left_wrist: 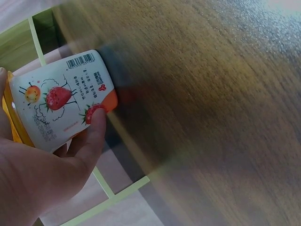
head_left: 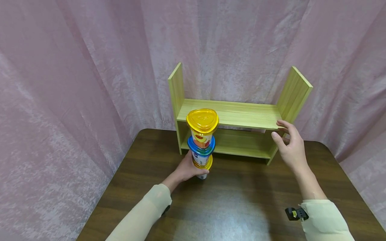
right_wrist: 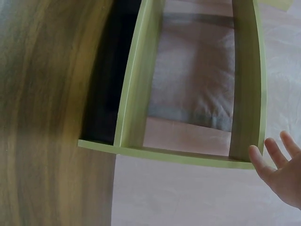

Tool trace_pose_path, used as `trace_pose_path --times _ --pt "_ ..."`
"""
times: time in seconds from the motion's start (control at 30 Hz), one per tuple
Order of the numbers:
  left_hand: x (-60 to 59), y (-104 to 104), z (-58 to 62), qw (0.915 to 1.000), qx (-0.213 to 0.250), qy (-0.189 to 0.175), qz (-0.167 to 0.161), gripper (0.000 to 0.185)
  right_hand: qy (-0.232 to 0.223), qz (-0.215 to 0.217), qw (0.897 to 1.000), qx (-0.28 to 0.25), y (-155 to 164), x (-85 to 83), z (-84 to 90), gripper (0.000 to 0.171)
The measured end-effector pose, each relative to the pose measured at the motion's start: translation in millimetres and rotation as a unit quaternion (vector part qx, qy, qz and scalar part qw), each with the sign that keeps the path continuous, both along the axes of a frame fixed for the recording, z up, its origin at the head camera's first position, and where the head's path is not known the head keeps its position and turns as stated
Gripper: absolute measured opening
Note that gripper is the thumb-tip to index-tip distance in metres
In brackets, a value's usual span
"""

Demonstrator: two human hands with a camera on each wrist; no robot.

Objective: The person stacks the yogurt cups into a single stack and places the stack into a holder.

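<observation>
A stack of three lidded plastic cups [head_left: 202, 140] stands upright in my left hand [head_left: 187, 169], a little above the dark wooden table [head_left: 241, 201] in front of the shelf. The top lid is yellow, the middle one blue. In the left wrist view my fingers [left_wrist: 91, 136] curl round the bottom cup [left_wrist: 61, 103], white with strawberry pictures and an orange base. My right hand [head_left: 289, 144] is at the right front corner of the light green wooden shelf [head_left: 232, 115], fingers relaxed and spread, holding nothing; in the right wrist view its fingertips [right_wrist: 273, 155] lie beside the shelf's edge [right_wrist: 188, 157].
The shelf has an upper board and a lower board [head_left: 238, 144], both bare. Pink curtains [head_left: 90, 67] hang close behind and on both sides of the table. A small black clip [head_left: 295, 213] sits on my right sleeve.
</observation>
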State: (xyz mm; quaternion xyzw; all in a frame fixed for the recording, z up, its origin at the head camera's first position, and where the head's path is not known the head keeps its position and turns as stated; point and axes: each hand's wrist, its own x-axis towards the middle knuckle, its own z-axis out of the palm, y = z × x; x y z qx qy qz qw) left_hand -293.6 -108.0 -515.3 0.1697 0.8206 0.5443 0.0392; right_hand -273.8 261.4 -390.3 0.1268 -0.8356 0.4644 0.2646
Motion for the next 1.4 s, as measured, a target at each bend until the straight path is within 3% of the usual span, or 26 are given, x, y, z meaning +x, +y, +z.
trace_pose_path --times 0.5,0.9,1.07,1.4 --pt "3.1 0 2.5 0.9999 0.01 0.009 -0.008 0.095 0.043 -0.07 0.996 -0.039 8 0.8 -5.3 0.043" --pt "3.9 0 2.7 0.9999 0.006 0.011 -0.01 0.094 0.091 -0.15 0.979 -0.105 8 -10.1 -8.3 0.042" --pt "3.8 0 2.9 0.9999 0.004 0.01 -0.008 0.094 0.075 -0.16 0.977 -0.121 8 -17.1 -9.9 0.046" --pt "4.4 0 3.8 1.0 -0.008 -0.004 0.003 0.095 0.007 -0.124 0.985 -0.122 8 -21.7 -6.4 0.058"
